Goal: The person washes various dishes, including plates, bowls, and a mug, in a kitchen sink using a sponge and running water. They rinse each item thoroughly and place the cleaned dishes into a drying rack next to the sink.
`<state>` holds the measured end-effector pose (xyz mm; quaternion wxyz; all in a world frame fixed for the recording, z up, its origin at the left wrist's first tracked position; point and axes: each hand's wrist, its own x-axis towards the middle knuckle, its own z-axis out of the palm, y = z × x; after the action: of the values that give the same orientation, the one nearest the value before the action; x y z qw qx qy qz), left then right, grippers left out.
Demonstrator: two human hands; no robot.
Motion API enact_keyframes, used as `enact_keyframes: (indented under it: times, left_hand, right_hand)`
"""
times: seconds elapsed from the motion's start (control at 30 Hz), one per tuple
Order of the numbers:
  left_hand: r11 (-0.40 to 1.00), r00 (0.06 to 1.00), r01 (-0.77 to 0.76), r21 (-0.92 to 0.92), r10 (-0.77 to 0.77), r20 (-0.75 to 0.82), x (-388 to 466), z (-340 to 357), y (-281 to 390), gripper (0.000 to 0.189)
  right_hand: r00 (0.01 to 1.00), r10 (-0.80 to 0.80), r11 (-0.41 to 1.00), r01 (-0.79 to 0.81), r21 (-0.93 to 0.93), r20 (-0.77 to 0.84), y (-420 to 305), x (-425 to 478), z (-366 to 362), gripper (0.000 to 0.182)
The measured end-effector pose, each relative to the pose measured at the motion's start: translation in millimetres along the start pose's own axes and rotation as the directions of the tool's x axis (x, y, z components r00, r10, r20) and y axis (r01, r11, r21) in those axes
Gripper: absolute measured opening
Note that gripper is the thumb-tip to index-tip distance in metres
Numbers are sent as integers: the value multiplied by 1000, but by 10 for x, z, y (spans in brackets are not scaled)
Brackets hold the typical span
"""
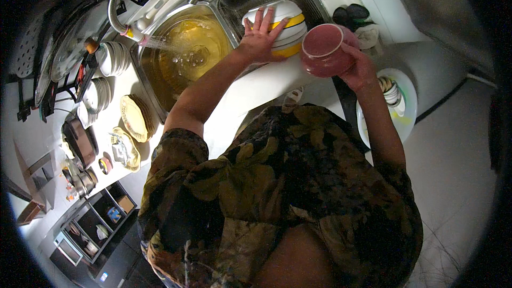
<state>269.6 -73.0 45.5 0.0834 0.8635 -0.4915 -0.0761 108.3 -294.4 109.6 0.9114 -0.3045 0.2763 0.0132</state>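
Note:
My left hand (259, 40) lies spread over a stack of white bowls with yellow bands (294, 34). The stack rests tilted at the front edge of the right sink basin (236, 4), and my palm hides part of it. In my right hand (356, 68) is a pinkish-red bowl (320, 54), held by its side with its pale-ringed base towards me. Whether another bowl is nested in it I cannot tell. Water runs from the flexible faucet (113, 6) into the left sink basin (140, 76), where yellowish water stands.
Stacked white plates (113, 59) and patterned yellowish dishes (136, 118) stand on the counter (228, 112) at left. Glass lids (66, 54) hang on a rack above. A white basin (410, 108) with small dishes inside sits at right. Dark rounded items (352, 14) lie behind my right hand.

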Motion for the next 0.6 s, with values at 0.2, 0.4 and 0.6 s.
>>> enact_keyframes:
  times: [0.2, 0.4, 0.6]
  left_hand:
    - [999, 1000, 12, 43, -11, -28, 43, 18, -43, 104]
    - [1000, 997, -13, -11, 12, -73, 117, -73, -231, 97]
    - [998, 986, -55, -20, 51, -158, 186, -88, -382, 89]
  right_hand:
    - [999, -37, 995, 39, 86, -34, 145, -71, -79, 49]
    - [996, -68, 992, 73, 101, -51, 323, -43, -86, 49]
    - [992, -127, 986, 126, 108, 1, 491, 92, 241, 42]
